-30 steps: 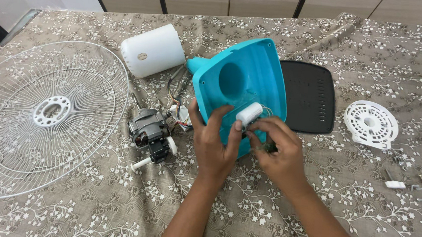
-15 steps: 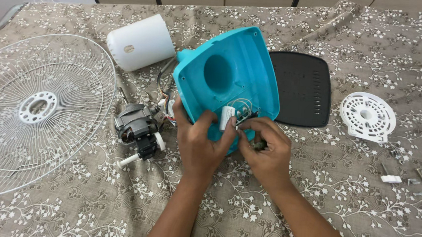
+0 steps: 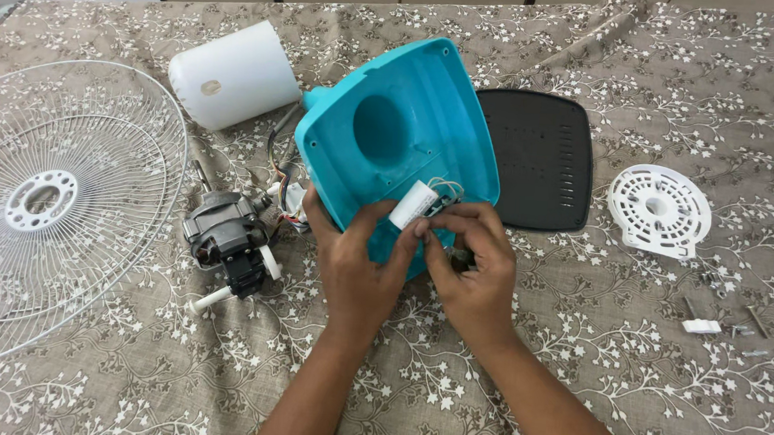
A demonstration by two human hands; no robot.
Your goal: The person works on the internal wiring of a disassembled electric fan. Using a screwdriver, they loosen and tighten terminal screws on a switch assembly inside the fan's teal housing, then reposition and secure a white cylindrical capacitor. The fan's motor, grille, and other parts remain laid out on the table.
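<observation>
On the floral brown tablecloth [image 3: 629, 389], the turquoise plastic fan housing [image 3: 402, 137] lies open. Both hands, left hand [image 3: 356, 265] and right hand [image 3: 474, 269], pinch the small white cylindrical capacitor [image 3: 412, 205] between closed fingertips. Compared with before, the capacitor now sits lower inside the housing.

One small round label [image 3: 211, 88] shows, pale grey-tan, on the white cylinder [image 3: 233, 74]. It sits up and leftward of the left hand [image 3: 358, 265]. No packages, signs or screens.

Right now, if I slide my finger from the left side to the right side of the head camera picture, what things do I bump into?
Round white wire fan guard → grey metal fan motor → turquoise plastic fan housing → flat black plastic cover plate → round white slotted plastic disc → small white plastic piece.
</observation>
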